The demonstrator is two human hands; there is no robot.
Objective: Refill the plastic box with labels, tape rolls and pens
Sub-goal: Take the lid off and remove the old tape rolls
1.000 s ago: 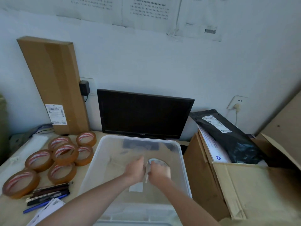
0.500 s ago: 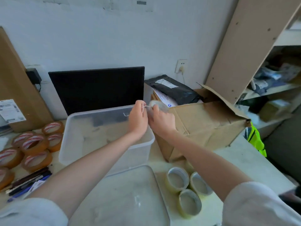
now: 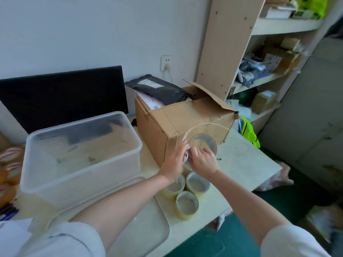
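Head view: both hands meet to the right of the plastic box (image 3: 83, 169), which sits open on the worktop (image 3: 241, 160). The right hand (image 3: 205, 163) has its fingers curled on the near rim of a clear tape roll (image 3: 203, 140), gripping it upright. The left hand (image 3: 174, 162) pinches a thin loose strip (image 3: 204, 124) that arcs over that roll; the pinch point itself is blurred and half hidden between the knuckles. Three more tape rolls (image 3: 187, 205) stand on the worktop right of the box, one partly covered by the left wrist. The lid (image 3: 144, 230) lies in front of the box, under the forearms. Left of the box, brown tape rolls (image 3: 11, 164) and pens (image 3: 7, 211) are cut off by the frame edge.
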